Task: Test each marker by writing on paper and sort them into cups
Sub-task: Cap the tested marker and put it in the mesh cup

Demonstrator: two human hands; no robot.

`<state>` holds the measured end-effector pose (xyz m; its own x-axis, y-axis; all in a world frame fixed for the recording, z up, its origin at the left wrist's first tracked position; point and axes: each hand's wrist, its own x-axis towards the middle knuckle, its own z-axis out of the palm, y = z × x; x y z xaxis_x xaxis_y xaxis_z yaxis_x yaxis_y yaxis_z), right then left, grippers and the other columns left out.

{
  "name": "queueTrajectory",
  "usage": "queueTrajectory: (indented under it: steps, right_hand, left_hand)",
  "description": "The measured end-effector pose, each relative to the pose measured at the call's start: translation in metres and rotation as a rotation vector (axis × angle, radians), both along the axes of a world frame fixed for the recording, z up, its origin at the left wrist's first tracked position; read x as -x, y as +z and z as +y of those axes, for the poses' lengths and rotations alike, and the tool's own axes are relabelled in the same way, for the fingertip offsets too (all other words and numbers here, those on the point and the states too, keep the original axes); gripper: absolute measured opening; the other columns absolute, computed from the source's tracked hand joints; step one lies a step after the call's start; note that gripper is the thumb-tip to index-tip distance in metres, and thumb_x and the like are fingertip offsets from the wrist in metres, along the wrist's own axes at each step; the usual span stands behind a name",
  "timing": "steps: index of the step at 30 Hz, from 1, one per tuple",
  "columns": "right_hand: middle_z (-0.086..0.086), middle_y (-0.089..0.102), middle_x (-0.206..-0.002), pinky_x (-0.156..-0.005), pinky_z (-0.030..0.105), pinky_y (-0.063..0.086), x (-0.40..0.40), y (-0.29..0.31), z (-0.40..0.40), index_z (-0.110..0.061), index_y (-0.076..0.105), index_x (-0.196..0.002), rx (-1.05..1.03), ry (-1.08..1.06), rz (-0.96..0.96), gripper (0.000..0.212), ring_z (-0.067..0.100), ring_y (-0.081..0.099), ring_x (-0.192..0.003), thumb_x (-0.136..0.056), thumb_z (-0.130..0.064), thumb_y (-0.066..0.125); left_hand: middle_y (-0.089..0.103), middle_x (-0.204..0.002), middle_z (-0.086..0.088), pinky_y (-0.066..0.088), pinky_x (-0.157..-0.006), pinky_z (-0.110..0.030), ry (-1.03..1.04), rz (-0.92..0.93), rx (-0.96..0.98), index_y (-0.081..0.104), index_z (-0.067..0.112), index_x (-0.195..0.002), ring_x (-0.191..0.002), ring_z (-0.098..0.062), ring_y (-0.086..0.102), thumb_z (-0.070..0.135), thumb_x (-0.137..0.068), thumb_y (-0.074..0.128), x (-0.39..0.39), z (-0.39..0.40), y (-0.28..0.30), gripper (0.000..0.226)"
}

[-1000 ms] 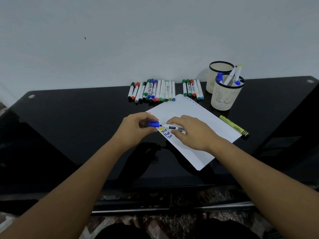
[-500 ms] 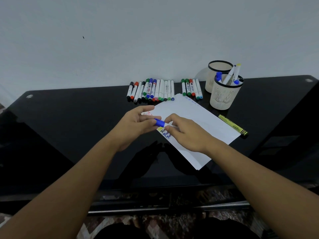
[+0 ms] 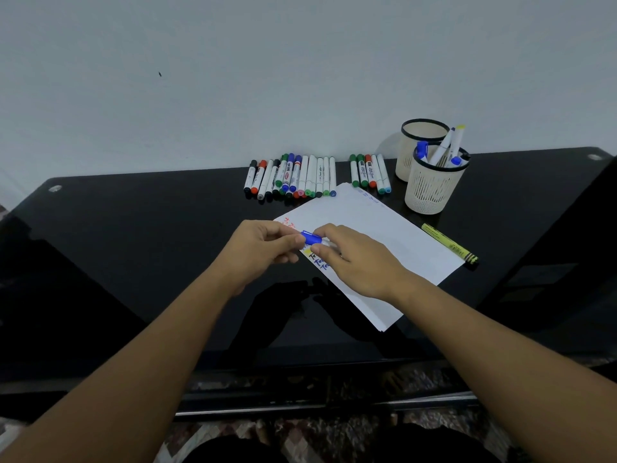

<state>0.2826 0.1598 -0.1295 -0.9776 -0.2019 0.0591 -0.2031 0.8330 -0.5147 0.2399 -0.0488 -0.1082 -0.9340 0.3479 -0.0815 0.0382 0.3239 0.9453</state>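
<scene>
Over the left part of the white paper I hold a blue-capped marker between both hands. My left hand pinches the blue cap end. My right hand grips the white barrel, which its fingers mostly hide. Red, yellow and blue test words show on the paper under my hands. A row of several markers lies at the back, with a smaller group to its right. Two mesh cups stand at the back right: the near cup holds several markers, the far cup looks empty.
A yellow highlighter lies on the black glass table just off the paper's right edge. A plain wall rises behind the table. The table's near edge runs below my forearms.
The cap has gone from apart to pushed onto the marker. My hands have drawn together and lifted slightly above the paper.
</scene>
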Motion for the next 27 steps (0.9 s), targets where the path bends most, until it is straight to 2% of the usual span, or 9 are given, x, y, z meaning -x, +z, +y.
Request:
queueTrajectory:
  steps: [5, 9, 12, 16, 21, 23, 24, 26, 27]
  right_hand:
    - [-0.006, 0.063, -0.087, -0.067, 0.039, 0.047, -0.001, 0.0, -0.001, -0.031, 0.048, -0.121, -0.041, -0.01, -0.008, 0.027, 0.014, 0.058, -0.078, -0.11, -0.05, 0.033]
    - [-0.006, 0.064, -0.089, -0.069, 0.039, 0.049, -0.001, 0.004, 0.0, -0.029, 0.049, -0.125, -0.021, 0.007, -0.02, 0.033, 0.014, 0.059, -0.079, -0.109, -0.053, 0.032]
    - [-0.005, 0.062, -0.081, -0.066, 0.037, 0.047, 0.002, 0.005, 0.001, -0.03, 0.051, -0.116, 0.008, -0.035, 0.013, 0.039, 0.013, 0.059, -0.076, -0.106, -0.062, 0.031]
    - [-0.009, 0.064, -0.082, -0.062, 0.033, 0.044, 0.004, 0.001, 0.008, -0.035, 0.052, -0.114, -0.106, -0.072, 0.105, 0.037, 0.01, 0.058, -0.074, -0.105, -0.063, 0.029]
    - [-0.005, 0.059, -0.074, -0.068, 0.045, 0.049, 0.002, -0.011, 0.017, -0.033, 0.047, -0.124, 0.043, -0.091, 0.081, 0.03, 0.016, 0.058, -0.07, -0.109, -0.054, 0.031]
    - [-0.001, 0.059, -0.072, -0.07, 0.045, 0.049, 0.003, -0.011, 0.019, -0.042, 0.038, -0.145, 0.101, -0.107, 0.058, 0.039, 0.019, 0.059, -0.07, -0.109, -0.054, 0.027]
    - [0.002, 0.059, -0.072, -0.07, 0.042, 0.049, 0.004, -0.01, 0.019, -0.05, 0.025, -0.155, 0.112, -0.103, 0.044, 0.046, 0.021, 0.059, -0.071, -0.109, -0.055, 0.024]
    - [0.007, 0.063, -0.077, -0.073, 0.039, 0.049, 0.005, -0.007, 0.021, -0.063, 0.006, -0.155, 0.122, -0.059, 0.032, 0.049, 0.023, 0.061, -0.075, -0.109, -0.056, 0.021]
    - [0.009, 0.064, -0.079, -0.076, 0.039, 0.05, 0.005, -0.005, 0.021, -0.067, 0.005, -0.153, 0.134, -0.034, 0.032, 0.048, 0.024, 0.063, -0.077, -0.11, -0.055, 0.021]
  left_hand:
    - [0.076, -0.08, -0.006, 0.053, -0.071, -0.019, -0.094, 0.043, 0.096, 0.081, 0.02, -0.099, -0.074, -0.011, 0.069, 0.025, -0.094, 0.071, 0.003, 0.001, 0.001, 0.012]
    - [0.076, -0.087, -0.006, 0.055, -0.078, -0.022, -0.124, 0.033, 0.119, 0.081, 0.023, -0.104, -0.08, -0.012, 0.068, 0.027, -0.095, 0.07, 0.009, -0.003, 0.005, 0.015]
    - [0.076, -0.089, -0.005, 0.054, -0.075, -0.021, -0.096, 0.035, 0.075, 0.079, 0.023, -0.11, -0.079, -0.012, 0.066, 0.026, -0.095, 0.07, 0.013, -0.004, 0.005, 0.018]
    - [0.077, -0.093, -0.001, 0.055, -0.077, -0.023, -0.03, 0.013, 0.056, 0.078, 0.022, -0.111, -0.077, -0.009, 0.066, 0.024, -0.093, 0.073, 0.016, -0.003, -0.005, 0.019]
    - [0.077, -0.094, 0.006, 0.052, -0.07, -0.018, -0.045, 0.026, 0.131, 0.077, 0.027, -0.108, -0.076, -0.005, 0.066, 0.03, -0.095, 0.07, 0.018, 0.0, -0.017, 0.015]
    - [0.077, -0.092, 0.01, 0.052, -0.073, -0.019, -0.045, 0.059, 0.194, 0.076, 0.029, -0.107, -0.076, -0.004, 0.068, 0.033, -0.096, 0.069, 0.019, 0.002, -0.022, 0.014]
    - [0.077, -0.091, 0.01, 0.053, -0.075, -0.021, -0.048, 0.065, 0.219, 0.076, 0.03, -0.106, -0.076, -0.004, 0.068, 0.034, -0.096, 0.069, 0.02, 0.003, -0.024, 0.013]
    - [0.076, -0.09, 0.01, 0.055, -0.079, -0.026, -0.058, 0.058, 0.242, 0.076, 0.031, -0.104, -0.076, -0.004, 0.068, 0.036, -0.095, 0.069, 0.02, 0.005, -0.029, 0.012]
    - [0.076, -0.09, 0.009, 0.055, -0.081, -0.028, -0.06, 0.055, 0.247, 0.076, 0.032, -0.102, -0.077, -0.004, 0.068, 0.037, -0.095, 0.069, 0.02, 0.006, -0.031, 0.011]
